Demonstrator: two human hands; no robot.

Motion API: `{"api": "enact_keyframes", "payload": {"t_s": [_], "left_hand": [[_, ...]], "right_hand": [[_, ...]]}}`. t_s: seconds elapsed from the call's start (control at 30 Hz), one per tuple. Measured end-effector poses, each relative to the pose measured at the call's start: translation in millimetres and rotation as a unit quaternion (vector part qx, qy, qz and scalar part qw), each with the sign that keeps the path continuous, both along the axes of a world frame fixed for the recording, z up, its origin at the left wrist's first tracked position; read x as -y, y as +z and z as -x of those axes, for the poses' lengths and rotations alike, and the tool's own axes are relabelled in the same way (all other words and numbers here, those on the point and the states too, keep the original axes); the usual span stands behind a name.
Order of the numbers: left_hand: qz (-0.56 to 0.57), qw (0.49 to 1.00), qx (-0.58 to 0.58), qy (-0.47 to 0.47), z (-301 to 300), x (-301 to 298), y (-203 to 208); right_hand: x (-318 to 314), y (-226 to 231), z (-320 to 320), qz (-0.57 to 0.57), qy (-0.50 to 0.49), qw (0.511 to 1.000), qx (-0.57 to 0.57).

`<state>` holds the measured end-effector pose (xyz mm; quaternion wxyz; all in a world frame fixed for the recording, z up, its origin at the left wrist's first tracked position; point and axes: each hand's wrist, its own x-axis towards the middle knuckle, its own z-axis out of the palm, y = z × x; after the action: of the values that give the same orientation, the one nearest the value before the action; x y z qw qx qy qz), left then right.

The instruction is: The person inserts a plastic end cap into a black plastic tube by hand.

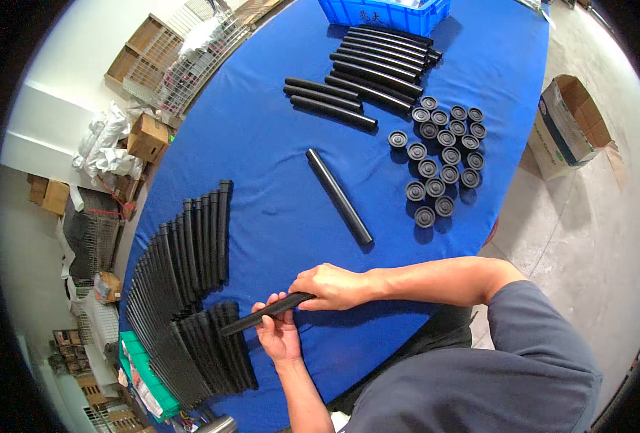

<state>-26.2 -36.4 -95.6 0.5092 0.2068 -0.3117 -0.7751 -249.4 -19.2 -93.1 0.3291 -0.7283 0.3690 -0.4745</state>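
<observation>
My left hand [281, 338], palm up, has its fingers and thumb closed around the middle of a black tube [246, 322]. My right hand [332, 286] grips the upper right end of this tube, and its fingers hide that end. The tube slants down to the left over the edge of a group of dark tubes [212, 346]. Beyond my hands, a single black tube [339, 196] lies at a slant on the blue cloth. Several round black ridged caps [427, 168] are spread to its right.
Black tubes with wider ends [190, 245] fan out at the left. More plain tubes [377, 65] lie at the far side, before a blue crate [385, 18]. A green bin [147, 379] is at the left edge. An open cardboard box [568, 126] stands right of the table.
</observation>
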Motion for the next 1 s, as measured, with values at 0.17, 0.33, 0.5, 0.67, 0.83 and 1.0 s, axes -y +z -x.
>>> {"api": "enact_keyframes", "payload": {"t_s": [0.17, 0.33, 0.5, 0.67, 0.83, 1.0], "left_hand": [[-0.051, 0.998, -0.003, 0.031, -0.7, 0.4, 3.9], [-0.021, 1.0, -0.008, 0.005, -5.8, 1.6, -2.0], [-0.016, 1.0, -0.003, 0.007, -1.4, 1.1, 0.8], [-0.005, 1.0, -0.006, -0.002, -5.5, 1.1, 1.1], [-0.005, 1.0, 0.0, 0.001, -6.2, 0.7, -0.8], [0.015, 1.0, 0.021, -0.005, -0.6, -1.4, 2.6]], "right_hand": [[-1.9, 3.0, -0.1, 0.026, 0.002, 0.994, -0.104], [3.9, 22.1, 12.8, -0.111, 0.078, 0.99, -0.023], [5.3, 9.7, 7.7, -0.151, 0.086, 0.984, 0.039], [4.4, 6.0, 2.7, -0.132, 0.069, 0.988, 0.048], [3.7, 7.7, 5.0, -0.139, 0.071, 0.987, 0.037], [5.0, -6.6, 0.1, -0.045, 0.016, 0.999, 0.022]]}}
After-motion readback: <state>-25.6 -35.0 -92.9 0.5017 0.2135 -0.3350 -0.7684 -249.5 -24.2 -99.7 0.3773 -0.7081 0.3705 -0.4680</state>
